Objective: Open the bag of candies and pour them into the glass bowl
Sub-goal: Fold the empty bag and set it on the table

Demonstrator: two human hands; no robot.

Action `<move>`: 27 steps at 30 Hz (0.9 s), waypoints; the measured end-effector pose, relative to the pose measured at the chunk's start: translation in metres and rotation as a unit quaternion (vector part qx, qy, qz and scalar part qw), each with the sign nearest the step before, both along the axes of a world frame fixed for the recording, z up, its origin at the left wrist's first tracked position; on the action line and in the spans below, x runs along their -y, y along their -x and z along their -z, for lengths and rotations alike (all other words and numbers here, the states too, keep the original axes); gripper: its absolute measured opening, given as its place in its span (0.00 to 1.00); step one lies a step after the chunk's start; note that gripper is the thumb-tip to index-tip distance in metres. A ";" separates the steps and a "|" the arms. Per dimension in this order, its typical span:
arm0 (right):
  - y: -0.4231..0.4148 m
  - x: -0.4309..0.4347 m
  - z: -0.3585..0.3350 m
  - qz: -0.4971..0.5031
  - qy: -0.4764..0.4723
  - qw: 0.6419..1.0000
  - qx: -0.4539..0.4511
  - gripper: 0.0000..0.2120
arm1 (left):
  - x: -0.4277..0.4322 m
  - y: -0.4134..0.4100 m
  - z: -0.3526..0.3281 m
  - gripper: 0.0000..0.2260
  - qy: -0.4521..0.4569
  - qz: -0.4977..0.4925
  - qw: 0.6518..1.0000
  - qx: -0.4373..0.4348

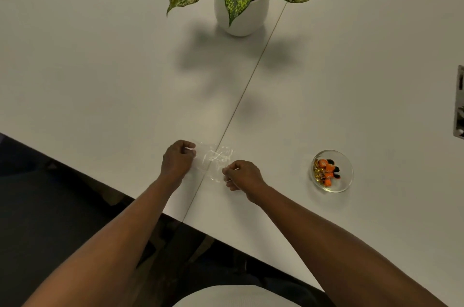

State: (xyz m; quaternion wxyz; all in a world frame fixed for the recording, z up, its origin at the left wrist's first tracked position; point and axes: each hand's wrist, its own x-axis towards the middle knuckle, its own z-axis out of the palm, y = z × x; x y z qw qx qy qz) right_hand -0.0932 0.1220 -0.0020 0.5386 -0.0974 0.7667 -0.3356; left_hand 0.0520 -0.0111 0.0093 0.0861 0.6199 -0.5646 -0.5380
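The bag (213, 159) near the table's edge is thin clear plastic, crinkled and catching glints of light. To its right the bowl (344, 177) is smooth, glossy clear glass, with shiny wrapped candies (326, 171) inside. The table (100, 75) is smooth matt white; the far plant pot (241, 15) a smooth white with a soft sheen.

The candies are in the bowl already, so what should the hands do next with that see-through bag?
Probably just put the clear bag down flat on the table and let go. The left hand and right hand each pinch an end of it, it looks empty, and the candies already sit in the glass bowl, so little seems left to pour.
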 end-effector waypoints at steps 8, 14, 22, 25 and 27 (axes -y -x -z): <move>-0.016 0.031 0.015 -0.070 -0.041 0.994 -0.074 0.11 | -0.007 -0.015 0.026 0.37 0.249 0.310 0.892 0.215; -0.017 0.030 0.015 -0.199 -0.068 0.967 -0.147 0.19 | -0.036 -0.021 0.054 0.35 0.253 0.430 0.834 0.235; -0.009 0.000 0.012 -0.256 -0.059 0.939 -0.221 0.24 | -0.039 -0.024 0.052 0.36 0.286 0.444 0.810 0.256; 0.001 -0.012 0.006 -0.232 -0.051 0.944 -0.228 0.24 | -0.044 -0.017 0.044 0.36 0.306 0.424 0.820 0.231; 0.013 -0.019 0.000 -0.211 -0.047 0.947 -0.239 0.24 | -0.049 -0.006 0.038 0.36 0.316 0.416 0.828 0.204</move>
